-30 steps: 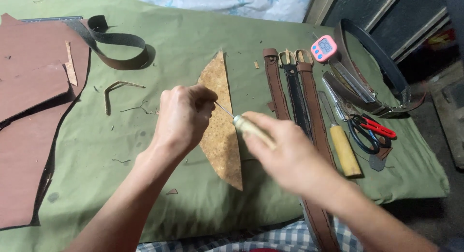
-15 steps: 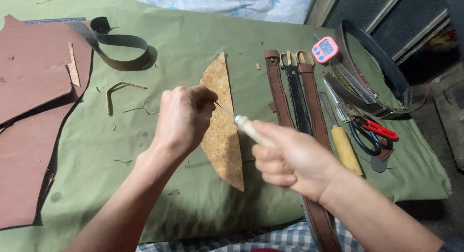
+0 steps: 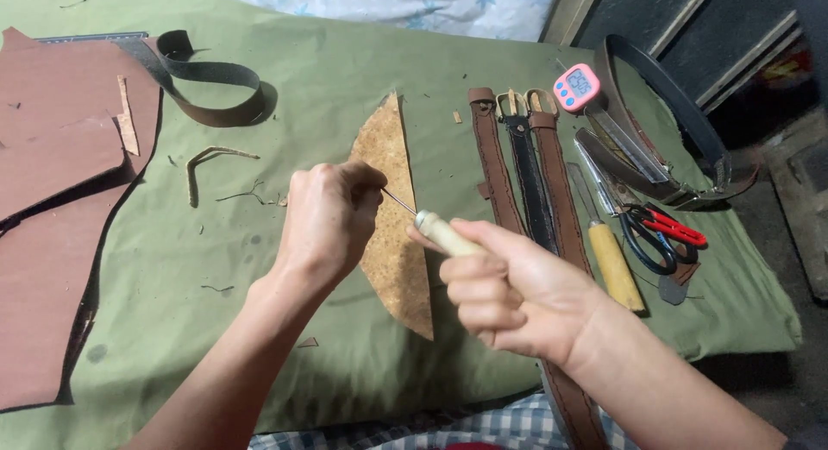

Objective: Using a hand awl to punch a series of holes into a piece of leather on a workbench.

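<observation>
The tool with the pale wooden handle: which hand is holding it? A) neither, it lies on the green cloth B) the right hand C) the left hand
B: the right hand is wrapped round the awl, whose thin metal tip points toward the left hand over the tan leather piece.

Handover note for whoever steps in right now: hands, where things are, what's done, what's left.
Right hand: closed on the pale wooden handle of an awl, its metal tip aimed into the left hand.
Left hand: fingers pinched around the awl's tip, resting at the left edge of the tan leather piece on the green cloth.
Nearby: three belt straps to the right, then a yellow-handled knife, red-handled scissors and a pink timer.
Done: no holes visible in the tan piece.
Left: what the left hand pinches is hidden.
</observation>
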